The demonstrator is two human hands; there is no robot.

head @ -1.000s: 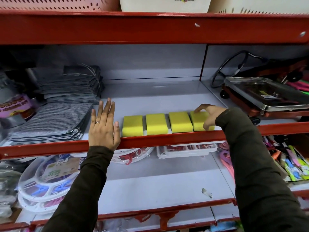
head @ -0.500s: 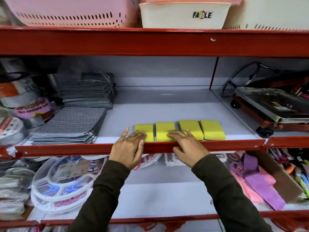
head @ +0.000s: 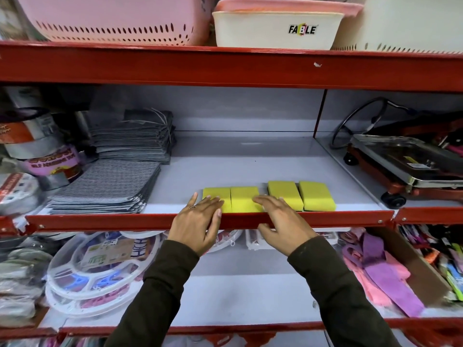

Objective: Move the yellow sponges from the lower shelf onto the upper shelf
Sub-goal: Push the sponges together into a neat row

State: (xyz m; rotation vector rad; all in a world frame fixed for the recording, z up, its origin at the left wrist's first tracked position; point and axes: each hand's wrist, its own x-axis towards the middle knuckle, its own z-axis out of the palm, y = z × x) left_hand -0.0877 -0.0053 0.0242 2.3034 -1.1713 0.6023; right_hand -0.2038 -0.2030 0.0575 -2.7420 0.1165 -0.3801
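Resting open-fingered on two yellow sponges [head: 230,197], both hands [head: 198,222] grip nothing below the "FABLE" tub [head: 275,30].

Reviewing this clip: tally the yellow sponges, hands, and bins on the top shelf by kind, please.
Yellow sponges: 4
Hands: 2, left hand and right hand
Top-shelf bins: 3, pink basket, white Fable tub, white basket
Total: 9
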